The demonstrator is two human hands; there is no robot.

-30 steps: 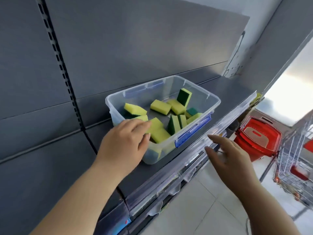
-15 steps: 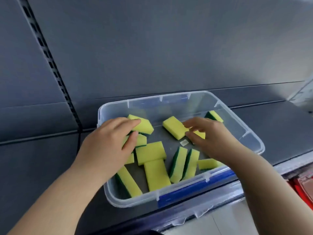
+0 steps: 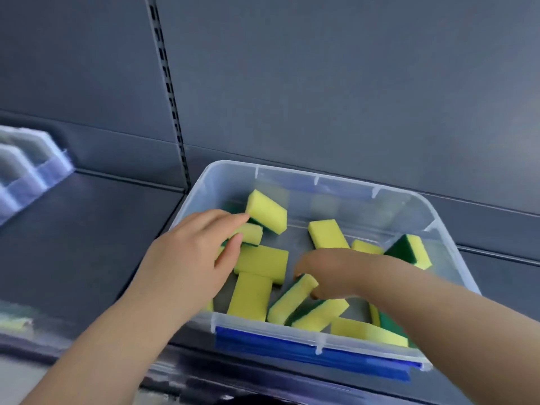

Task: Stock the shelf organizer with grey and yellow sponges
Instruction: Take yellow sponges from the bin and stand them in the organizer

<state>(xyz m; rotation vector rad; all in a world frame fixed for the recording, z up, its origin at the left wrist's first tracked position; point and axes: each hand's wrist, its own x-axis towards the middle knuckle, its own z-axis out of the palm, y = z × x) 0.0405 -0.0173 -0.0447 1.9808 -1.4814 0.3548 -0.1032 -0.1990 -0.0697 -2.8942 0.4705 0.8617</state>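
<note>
Head view: a person reaches with both bare hands into a clear plastic bin (image 3: pixel 377 194) of yellow, green-backed sponges standing on a grey shelf (image 3: pixel 87 229). The shelf organizer (image 3: pixel 32 171) sits well apart at the far left. The right hand (image 3: pixel 330 273) curls its fingers down over the far end of the middle sponge (image 3: pixel 292 299) and pinches it. That sponge stands on a long edge, its long axis running from near left to far right, green face turned right. The left hand (image 3: pixel 187 258) stretches nearly straight fingers onto the left sponge (image 3: pixel 252 233), thumb below; whether it grips cannot be told. The pick likely goes best with a firm pinch across the short sides, lifting straight up so the neighbours touching it stay put, then turning the long axis to match an organizer slot
</note>
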